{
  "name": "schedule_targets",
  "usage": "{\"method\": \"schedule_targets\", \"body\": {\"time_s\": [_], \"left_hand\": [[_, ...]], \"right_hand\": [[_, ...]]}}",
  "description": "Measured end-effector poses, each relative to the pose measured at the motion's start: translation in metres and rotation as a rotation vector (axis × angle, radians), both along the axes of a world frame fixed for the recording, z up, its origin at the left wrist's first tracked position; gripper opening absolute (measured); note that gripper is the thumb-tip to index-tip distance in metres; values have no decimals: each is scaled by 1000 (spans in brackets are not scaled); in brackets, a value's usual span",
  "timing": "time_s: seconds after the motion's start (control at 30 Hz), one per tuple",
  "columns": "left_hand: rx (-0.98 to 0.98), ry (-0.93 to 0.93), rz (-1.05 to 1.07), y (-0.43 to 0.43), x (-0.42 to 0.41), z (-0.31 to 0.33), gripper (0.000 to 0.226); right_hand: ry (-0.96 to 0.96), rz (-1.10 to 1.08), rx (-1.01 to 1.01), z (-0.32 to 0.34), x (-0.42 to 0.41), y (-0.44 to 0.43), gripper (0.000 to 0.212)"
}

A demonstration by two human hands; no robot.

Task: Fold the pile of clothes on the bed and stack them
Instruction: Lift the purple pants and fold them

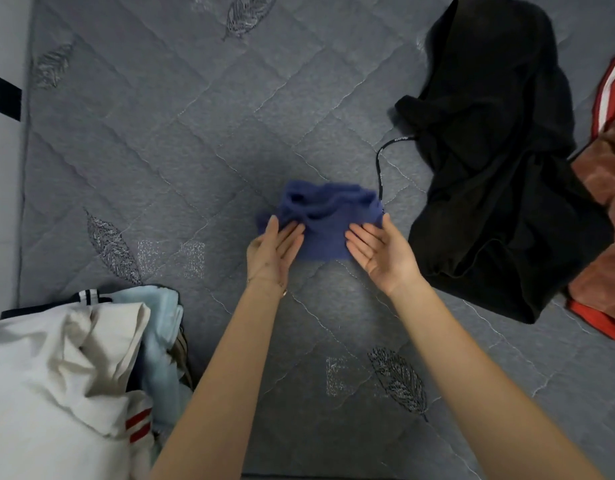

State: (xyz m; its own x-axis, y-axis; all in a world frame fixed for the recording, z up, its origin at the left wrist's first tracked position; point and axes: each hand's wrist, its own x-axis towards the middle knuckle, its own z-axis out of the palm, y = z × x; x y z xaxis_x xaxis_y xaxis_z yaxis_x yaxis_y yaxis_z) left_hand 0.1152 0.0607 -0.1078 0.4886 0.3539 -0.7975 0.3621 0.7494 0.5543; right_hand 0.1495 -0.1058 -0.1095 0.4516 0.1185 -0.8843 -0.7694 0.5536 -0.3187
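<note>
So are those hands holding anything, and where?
Nothing is gripped: the left hand and right hand, fingers straight, only touch the blue garment at its two side edges.

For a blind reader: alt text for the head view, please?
The open left hand and right hand flank a blue garment on a grey quilted bed. A black garment lies right, a pale clothes pile lower left.

Garment (328, 220) mid bed (160, 150); pile (74, 358) left, hoodie (500, 150) right.

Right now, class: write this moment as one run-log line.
item: blue cloth, rumpled | left hand: open, on cloth | right hand: open, at cloth | black garment: right side
</note>
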Motion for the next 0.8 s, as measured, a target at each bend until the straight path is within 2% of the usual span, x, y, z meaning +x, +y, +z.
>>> {"method": "schedule_targets", "body": {"time_s": [0.07, 0.1, 0.17, 0.23, 0.27, 0.33, 0.43, 0.5, 0.53, 0.6, 0.67, 0.73, 0.8], "left_hand": [[190, -91, -123, -5, 3, -4, 5], [366, -135, -221, -7, 2, -6, 6], [813, -240, -521, -9, -4, -15, 24], [1207, -306, -868, -10, -7, -27, 35], [1372, -296, -1027, -11, -6, -33, 40], [1587, -137, -1349, -10, -3, -43, 53], [1644, 85, -1651, -5, 2, -53, 59], [1737, 78, -1614, -1, 1, -58, 57], [1781, 66, -1489, 1, 0, -59, 56], [1703, 149, -1178, 5, -3, -60, 63], [1372, 309, -967, 12, -6, -59, 86], [1125, 393, -846, 16, -6, -56, 97], [1063, 346, -840, 16, -7, -54, 88]], "right_hand": [[-95, 99, -173, -4, 1, 5, 28], [-182, 186, -325, -5, 0, 7, 22], [-457, 419, -740, -10, -6, 8, 20], [-785, 707, -1106, -21, -12, 8, 30], [-879, 837, -1213, -25, -13, 9, 36], [-940, 1068, -1285, -31, -11, 12, 43], [-852, 1373, -1266, -39, -6, 12, 50], [-828, 1412, -1276, -43, -7, 10, 52], [-827, 1364, -1286, -44, -7, 8, 52], [-777, 1184, -1278, -43, -10, 5, 54], [-723, 983, -1213, -42, -11, 0, 57], [-687, 831, -1112, -41, -13, -2, 66], [-580, 616, -979, -39, -12, 5, 75]]}}
